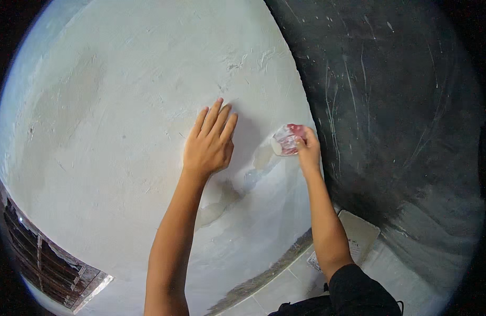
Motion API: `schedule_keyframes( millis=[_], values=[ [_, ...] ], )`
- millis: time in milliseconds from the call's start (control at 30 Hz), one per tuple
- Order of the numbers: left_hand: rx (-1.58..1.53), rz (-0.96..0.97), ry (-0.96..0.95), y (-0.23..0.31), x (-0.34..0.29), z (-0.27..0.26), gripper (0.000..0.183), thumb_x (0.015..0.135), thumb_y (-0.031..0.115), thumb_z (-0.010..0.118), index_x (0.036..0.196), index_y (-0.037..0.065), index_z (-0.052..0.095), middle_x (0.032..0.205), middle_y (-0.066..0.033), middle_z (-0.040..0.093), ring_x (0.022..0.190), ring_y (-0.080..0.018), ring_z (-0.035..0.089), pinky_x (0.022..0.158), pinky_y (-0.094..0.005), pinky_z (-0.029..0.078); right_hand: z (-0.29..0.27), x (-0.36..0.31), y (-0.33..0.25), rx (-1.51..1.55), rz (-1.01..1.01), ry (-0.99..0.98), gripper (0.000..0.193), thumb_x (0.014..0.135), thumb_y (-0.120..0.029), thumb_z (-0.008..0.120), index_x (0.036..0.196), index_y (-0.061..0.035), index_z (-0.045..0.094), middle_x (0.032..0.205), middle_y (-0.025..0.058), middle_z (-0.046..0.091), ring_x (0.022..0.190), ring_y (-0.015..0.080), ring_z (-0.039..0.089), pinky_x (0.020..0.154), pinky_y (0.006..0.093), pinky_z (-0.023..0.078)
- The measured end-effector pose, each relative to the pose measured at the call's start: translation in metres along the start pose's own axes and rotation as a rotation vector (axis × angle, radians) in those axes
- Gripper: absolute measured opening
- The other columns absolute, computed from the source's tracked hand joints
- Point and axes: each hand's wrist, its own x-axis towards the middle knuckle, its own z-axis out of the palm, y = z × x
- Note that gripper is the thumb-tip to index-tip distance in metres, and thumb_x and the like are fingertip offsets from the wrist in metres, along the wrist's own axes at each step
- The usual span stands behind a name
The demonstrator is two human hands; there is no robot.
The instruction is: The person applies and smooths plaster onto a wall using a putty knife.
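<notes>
My left hand (210, 142) lies flat on the large white wall (137, 79), fingers stretched out, with nothing in it. To its right, my right hand (309, 146) pinches a small flat red piece (288, 141) smeared with white, held against the wall close to its right edge. Whether this piece is a scraper or a folded sheet, I cannot tell. A damp-looking grey-beige streak (261, 158) runs from the piece down and left. Another darker patch (222, 197) shows below my left hand.
A dark grey wall (390, 95) with white drips adjoins the white one on the right. Below lies a pale tiled floor (274, 287), with a light flat box-like thing (361, 231) by my right forearm. A dark brown slatted panel (37, 253) shows at lower left.
</notes>
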Motion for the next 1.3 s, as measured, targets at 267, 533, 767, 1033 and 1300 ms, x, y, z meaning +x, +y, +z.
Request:
schedule_keyframes(
  millis=[267, 533, 767, 1033, 1300],
  values=[
    [-0.03, -0.009, -0.002, 0.006, 0.004, -0.002, 0.051, 0.079, 0.015, 0.054, 0.129, 0.005, 0.05, 0.142, -0.0128, 0.048, 0.141, -0.0314, 0.034, 0.116, -0.0479, 0.026, 0.008, -0.009, 0.027, -0.14, -0.076, -0.004, 0.035, 0.091, 0.002, 0.054, 0.126, 0.0005, 0.055, 0.106, 0.005, 0.064, 0.093, 0.0116, 0.059, 0.083, 0.0262, 0.048],
    [-0.022, -0.011, 0.018, -0.004, -0.004, -0.004, 0.051, 0.077, 0.012, 0.053, 0.127, 0.005, 0.052, 0.14, -0.0135, 0.049, 0.141, -0.0315, 0.035, 0.116, -0.0476, 0.026, 0.038, -0.034, -0.012, -0.137, 0.041, -0.068, 0.036, 0.088, 0.008, 0.051, 0.124, 0.0016, 0.055, 0.106, 0.0107, 0.065, 0.093, 0.0195, 0.063, 0.087, 0.0312, 0.049],
    [-0.028, -0.024, 0.009, -0.005, -0.005, -0.005, 0.046, 0.081, 0.011, 0.051, 0.126, 0.004, 0.052, 0.139, -0.0137, 0.05, 0.14, -0.032, 0.036, 0.115, -0.0476, 0.027, 0.039, -0.049, 0.004, 0.098, -0.083, -0.019, 0.03, 0.092, 0.004, 0.053, 0.121, 0.0013, 0.055, 0.114, 0.0089, 0.061, 0.103, 0.0166, 0.06, 0.091, 0.0299, 0.047],
    [-0.002, -0.007, 0.031, -0.001, -0.002, -0.007, 0.048, 0.078, 0.014, 0.055, 0.126, 0.004, 0.053, 0.137, -0.0139, 0.052, 0.139, -0.0308, 0.037, 0.113, -0.046, 0.031, 0.003, -0.018, 0.014, 0.024, 0.061, 0.218, 0.034, 0.091, 0.008, 0.049, 0.124, 0.0013, 0.053, 0.113, 0.0073, 0.061, 0.103, 0.0152, 0.058, 0.093, 0.0279, 0.044],
    [-0.042, -0.014, 0.014, -0.002, -0.003, -0.004, 0.052, 0.079, 0.012, 0.053, 0.13, 0.004, 0.049, 0.141, -0.0147, 0.049, 0.14, -0.0326, 0.036, 0.116, -0.048, 0.026, 0.014, -0.026, 0.016, -0.002, 0.0, 0.092, 0.031, 0.089, 0.006, 0.054, 0.119, 0.0022, 0.056, 0.11, 0.0084, 0.062, 0.093, 0.0166, 0.06, 0.086, 0.0297, 0.047]
  ],
)
